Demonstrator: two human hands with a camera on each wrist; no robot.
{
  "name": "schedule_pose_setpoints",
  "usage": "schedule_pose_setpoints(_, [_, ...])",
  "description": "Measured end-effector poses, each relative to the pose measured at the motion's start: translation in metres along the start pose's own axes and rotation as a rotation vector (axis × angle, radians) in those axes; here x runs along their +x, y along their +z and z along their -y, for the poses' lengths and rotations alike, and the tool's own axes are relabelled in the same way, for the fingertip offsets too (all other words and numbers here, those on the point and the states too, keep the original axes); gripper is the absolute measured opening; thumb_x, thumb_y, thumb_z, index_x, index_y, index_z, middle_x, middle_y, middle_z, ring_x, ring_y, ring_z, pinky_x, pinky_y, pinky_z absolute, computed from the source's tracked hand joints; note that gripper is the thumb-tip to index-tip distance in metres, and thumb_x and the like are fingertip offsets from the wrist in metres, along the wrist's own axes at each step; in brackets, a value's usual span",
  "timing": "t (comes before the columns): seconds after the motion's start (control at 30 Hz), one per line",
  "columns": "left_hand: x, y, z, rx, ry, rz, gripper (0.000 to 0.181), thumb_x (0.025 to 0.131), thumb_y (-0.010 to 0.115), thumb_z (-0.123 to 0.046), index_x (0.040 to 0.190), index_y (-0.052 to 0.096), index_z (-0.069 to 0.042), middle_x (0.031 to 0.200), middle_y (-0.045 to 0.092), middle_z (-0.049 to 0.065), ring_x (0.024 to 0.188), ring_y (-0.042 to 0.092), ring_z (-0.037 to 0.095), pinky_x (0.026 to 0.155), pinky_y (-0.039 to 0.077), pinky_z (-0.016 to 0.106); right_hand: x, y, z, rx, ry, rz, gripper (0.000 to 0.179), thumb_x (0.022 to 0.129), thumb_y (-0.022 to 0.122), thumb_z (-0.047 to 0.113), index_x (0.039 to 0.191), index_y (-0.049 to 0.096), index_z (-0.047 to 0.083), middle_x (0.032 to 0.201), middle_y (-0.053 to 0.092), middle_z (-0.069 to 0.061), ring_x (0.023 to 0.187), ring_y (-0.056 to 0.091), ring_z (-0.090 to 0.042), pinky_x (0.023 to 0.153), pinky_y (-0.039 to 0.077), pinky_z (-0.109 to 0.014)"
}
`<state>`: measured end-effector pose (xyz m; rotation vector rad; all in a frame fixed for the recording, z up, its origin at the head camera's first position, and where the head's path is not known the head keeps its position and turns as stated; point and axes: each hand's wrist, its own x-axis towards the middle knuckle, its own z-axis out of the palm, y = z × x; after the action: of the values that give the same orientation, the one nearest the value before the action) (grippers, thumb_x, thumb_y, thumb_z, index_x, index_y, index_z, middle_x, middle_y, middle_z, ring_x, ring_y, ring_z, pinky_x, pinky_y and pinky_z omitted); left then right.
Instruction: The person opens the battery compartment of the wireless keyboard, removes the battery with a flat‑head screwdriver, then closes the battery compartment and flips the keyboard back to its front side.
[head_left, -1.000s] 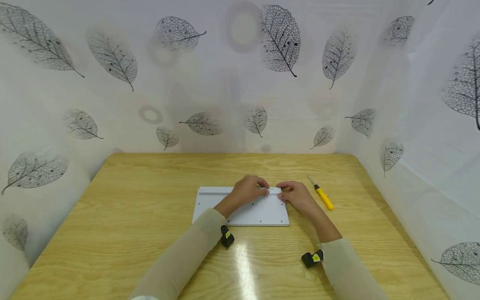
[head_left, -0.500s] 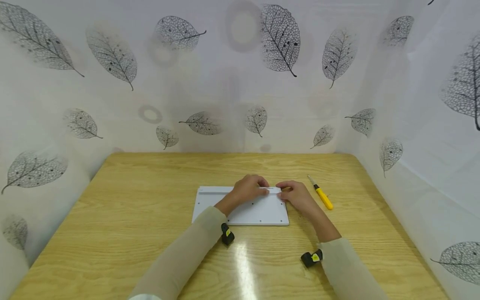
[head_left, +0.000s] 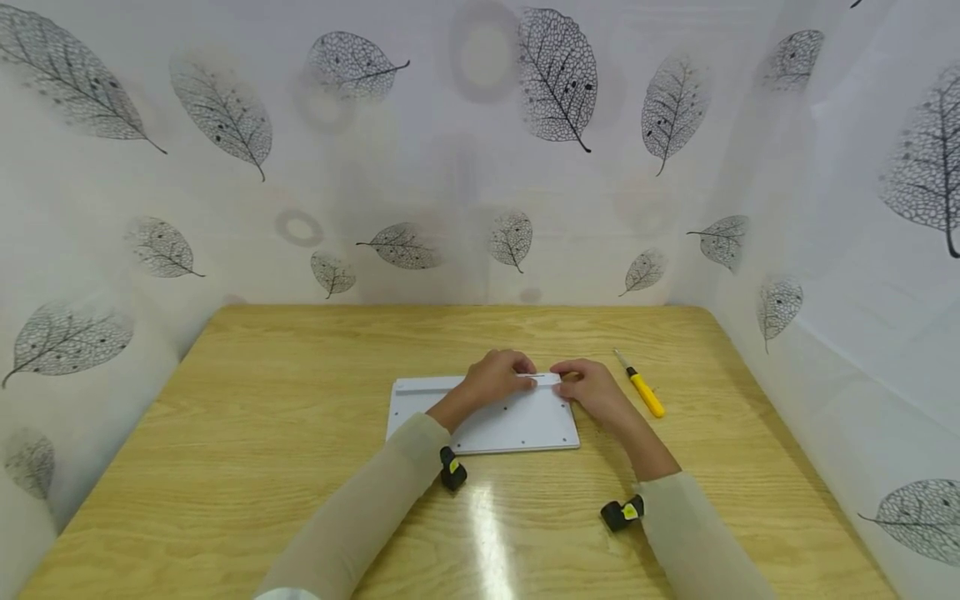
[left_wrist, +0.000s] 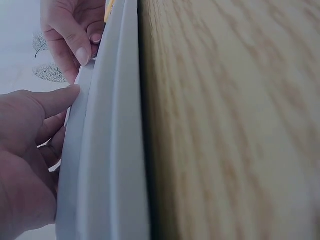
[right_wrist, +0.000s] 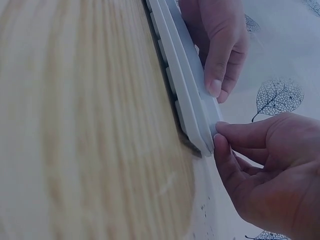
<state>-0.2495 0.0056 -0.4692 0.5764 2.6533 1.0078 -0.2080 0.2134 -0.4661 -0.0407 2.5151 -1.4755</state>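
One keyboard (head_left: 502,427), keys (right_wrist: 171,80) downward, long axis nearly left-to-right

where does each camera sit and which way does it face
Head: on the head, facing forward and down at the white rectangular keyboard; left hand, right hand, beige sleeves show.
Left wrist: worn there, facing along the keyboard; both hands show.
Right wrist: worn there, facing the keyboard's corner; both hands show.
Both wrist views share the yellowish wooden table.

A wood-grain table (head_left: 247,433) bears an upturned white keyboard (head_left: 513,425) and a yellow-handled screwdriver (head_left: 646,393).
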Motion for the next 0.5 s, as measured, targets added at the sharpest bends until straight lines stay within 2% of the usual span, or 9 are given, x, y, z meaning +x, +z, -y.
schedule_pose_setpoints(0.3, [-0.0011, -0.0028, 0.0002, -0.008, 0.023, 0.015, 0.017, 0.095, 0.071, -0.032, 0.107, 0.071, -0.021, 0.105, 0.072, -0.007, 0.096, 0.064, 0.01, 0.092, 0.048, 0.041, 0.001, -0.0015, -0.0019, 0.003, -0.023, 0.012, 0.038, 0.096, 0.067, 0.012, 0.132, 0.063, 0.001, 0.123, 0.063, -0.02, 0.093, 0.061, -0.021, 0.08, 0.053, -0.027])
schedule_pose_setpoints(0.5, [-0.0012, -0.0032, -0.0015, -0.038, 0.014, 0.019, 0.014, 0.094, 0.072, -0.031, 0.105, 0.07, -0.022, 0.106, 0.071, -0.005, 0.096, 0.063, 0.011, 0.092, 0.046, 0.041, 0.0003, -0.0022, -0.0025, 0.007, -0.021, 0.011, 0.037, 0.096, 0.067, 0.011, 0.132, 0.063, 0.001, 0.126, 0.063, -0.02, 0.094, 0.061, -0.021, 0.08, 0.054, -0.027])
